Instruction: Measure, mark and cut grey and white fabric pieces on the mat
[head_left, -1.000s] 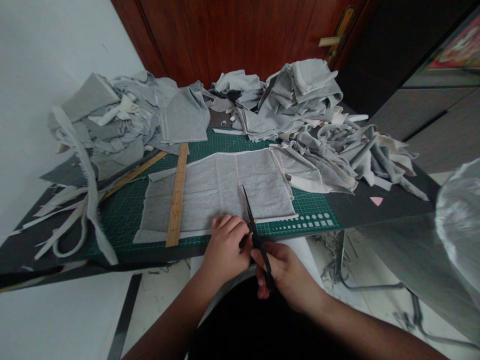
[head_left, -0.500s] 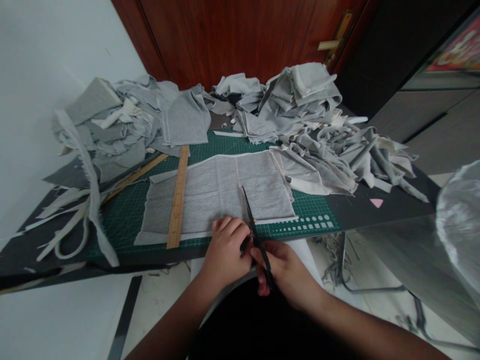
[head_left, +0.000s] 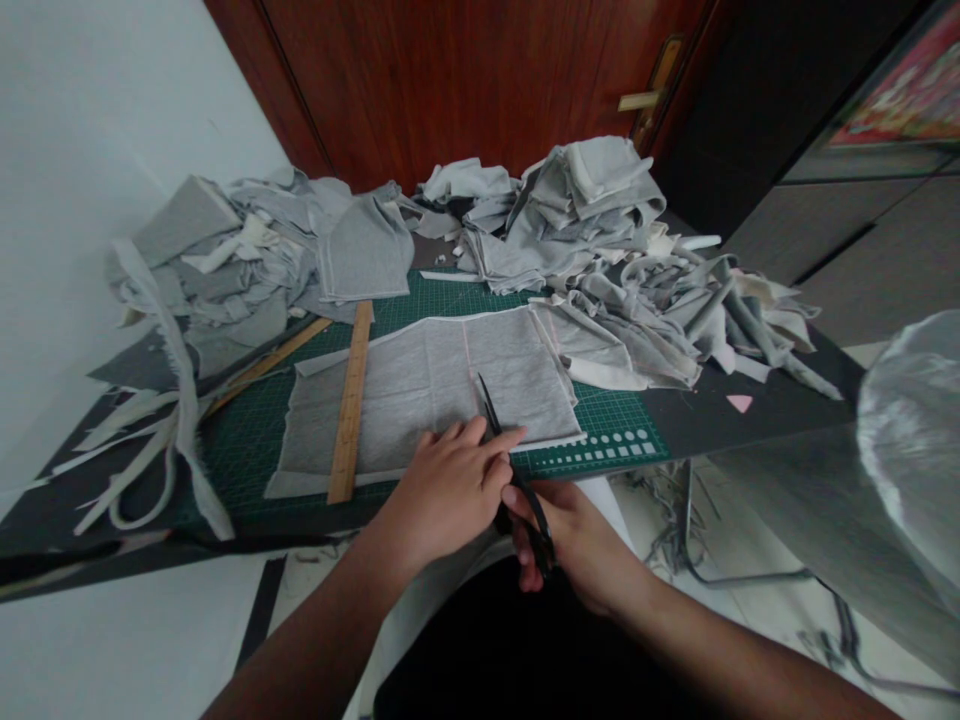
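A flat grey fabric piece lies on a green cutting mat. My right hand grips black scissors whose blades point away from me into the fabric's near edge. My left hand rests on that near edge just left of the blades, fingers stretched out flat and pressing the cloth down. A wooden ruler lies across the left part of the fabric.
Heaps of grey fabric scraps cover the back and right of the dark table; more scraps and strips hang at the left. A second wooden ruler lies angled at left. A wooden door stands behind. A clear plastic bag is at right.
My left hand has uncurled and spread its fingers forward over the fabric beside the scissor blades. The right hand and scissors stay almost where they were; the view shifted slightly.
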